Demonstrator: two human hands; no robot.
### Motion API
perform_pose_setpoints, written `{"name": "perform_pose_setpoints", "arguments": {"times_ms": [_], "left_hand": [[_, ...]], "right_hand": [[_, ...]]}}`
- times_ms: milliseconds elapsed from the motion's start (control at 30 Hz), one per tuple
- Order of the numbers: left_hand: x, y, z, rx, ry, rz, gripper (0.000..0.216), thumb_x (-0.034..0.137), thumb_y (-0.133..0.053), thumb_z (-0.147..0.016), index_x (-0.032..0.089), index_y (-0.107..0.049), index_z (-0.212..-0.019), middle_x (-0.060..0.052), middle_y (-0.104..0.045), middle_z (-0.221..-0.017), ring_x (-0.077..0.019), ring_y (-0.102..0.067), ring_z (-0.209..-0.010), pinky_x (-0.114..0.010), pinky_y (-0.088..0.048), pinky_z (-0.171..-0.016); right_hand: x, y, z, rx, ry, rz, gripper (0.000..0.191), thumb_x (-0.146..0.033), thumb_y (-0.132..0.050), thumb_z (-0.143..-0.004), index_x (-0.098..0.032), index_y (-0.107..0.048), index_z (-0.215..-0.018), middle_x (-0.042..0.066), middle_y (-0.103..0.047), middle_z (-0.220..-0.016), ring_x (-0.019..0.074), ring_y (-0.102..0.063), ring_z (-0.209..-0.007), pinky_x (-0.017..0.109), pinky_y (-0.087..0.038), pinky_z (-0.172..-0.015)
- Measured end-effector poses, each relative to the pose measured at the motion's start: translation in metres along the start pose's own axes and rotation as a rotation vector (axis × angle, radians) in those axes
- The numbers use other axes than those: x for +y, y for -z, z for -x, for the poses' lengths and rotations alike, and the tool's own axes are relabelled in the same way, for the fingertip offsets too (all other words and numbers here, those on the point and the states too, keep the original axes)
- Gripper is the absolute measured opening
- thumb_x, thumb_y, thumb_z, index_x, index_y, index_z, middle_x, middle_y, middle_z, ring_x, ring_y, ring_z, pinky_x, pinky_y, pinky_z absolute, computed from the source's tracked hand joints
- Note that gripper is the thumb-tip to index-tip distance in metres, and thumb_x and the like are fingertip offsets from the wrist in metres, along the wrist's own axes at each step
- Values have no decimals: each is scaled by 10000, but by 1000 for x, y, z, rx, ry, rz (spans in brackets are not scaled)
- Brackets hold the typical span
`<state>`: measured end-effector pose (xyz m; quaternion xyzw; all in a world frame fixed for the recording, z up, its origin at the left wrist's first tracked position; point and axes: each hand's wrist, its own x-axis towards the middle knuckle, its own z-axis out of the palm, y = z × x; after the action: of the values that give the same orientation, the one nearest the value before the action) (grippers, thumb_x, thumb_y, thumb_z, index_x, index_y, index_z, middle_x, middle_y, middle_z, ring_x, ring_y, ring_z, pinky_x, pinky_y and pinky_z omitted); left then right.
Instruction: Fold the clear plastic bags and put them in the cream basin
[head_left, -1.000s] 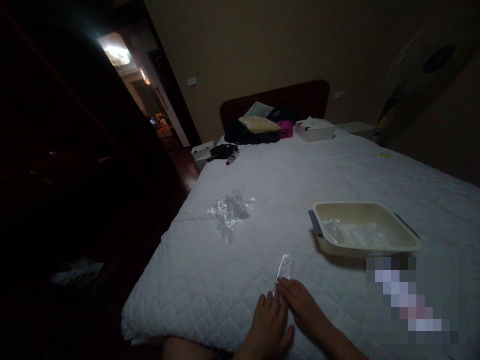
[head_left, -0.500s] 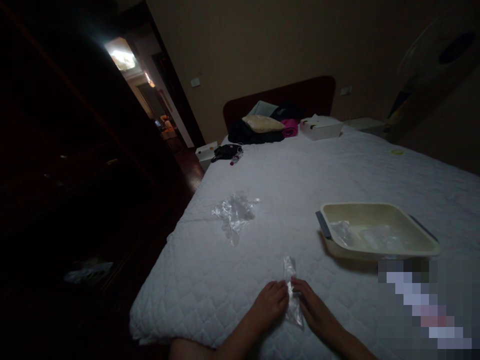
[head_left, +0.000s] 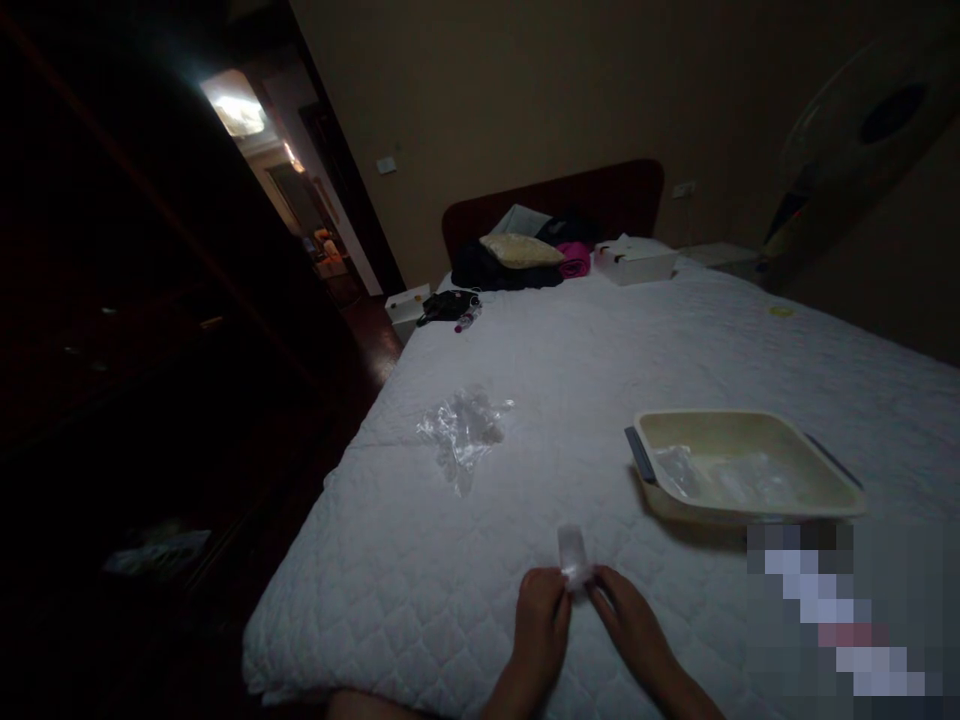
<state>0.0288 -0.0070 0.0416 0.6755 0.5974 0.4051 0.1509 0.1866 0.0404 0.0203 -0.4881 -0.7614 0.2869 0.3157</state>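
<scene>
Both my hands rest near the front edge of a white quilted bed point(head_left: 600, 370). My left hand point(head_left: 541, 608) and my right hand point(head_left: 624, 616) pinch a small clear plastic bag point(head_left: 574, 558) between their fingertips, and it sticks up folded between them. A crumpled clear plastic bag point(head_left: 463, 432) lies on the quilt farther ahead to the left. To the right sits a cream square tray point(head_left: 795, 505) with dark handles, holding more clear plastic.
At the headboard end lie a beige pillow point(head_left: 520, 249), dark clothes, a pink cloth point(head_left: 574, 260) and a white box point(head_left: 634, 261). A dark floor drops off along the bed's left side. A fan point(head_left: 855, 130) stands at the right. A lit doorway point(head_left: 300, 200) opens behind.
The plastic bag lay flat and long under my fingertips a second ago. Both hands have since lifted it and gathered it into a shorter folded piece between them.
</scene>
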Motion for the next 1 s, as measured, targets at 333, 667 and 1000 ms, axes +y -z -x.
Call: {"name": "perform_pose_setpoints", "arguments": {"times_ms": [333, 667, 1000], "left_hand": [[-6, -38, -6, 119, 187, -203, 289, 195, -280, -901, 158, -567, -893, -97, -571, -782, -235, -524, -773, -421, -416, -747], [4, -33, -16, 17, 358, -317, 331, 171, -339, -906, 131, -544, -1164, -90, -598, -906, -193, -526, -844, -302, -380, -792], [3, -28, -27, -2, 373, -333, 240, 172, -393, -856, 126, -593, -981, -93, -620, -889, -213, -540, -828, -305, -373, -762]], "right_hand": [[-15, -11, -13, 131, -31, 89, 296, -347, -313, -908, -208, -573, -933, 95, -672, -883, 218, -633, -809, 355, -489, -760], [-13, -11, -10, 124, -85, 141, 322, -366, -299, -919, -192, -569, -900, 72, -680, -802, 193, -644, -704, 288, -484, -646], [-15, -4, -3, 276, 509, 405, 278, -124, -335, -885, -170, -591, -982, 86, -662, -916, 187, -613, -815, 355, -454, -783]]}}
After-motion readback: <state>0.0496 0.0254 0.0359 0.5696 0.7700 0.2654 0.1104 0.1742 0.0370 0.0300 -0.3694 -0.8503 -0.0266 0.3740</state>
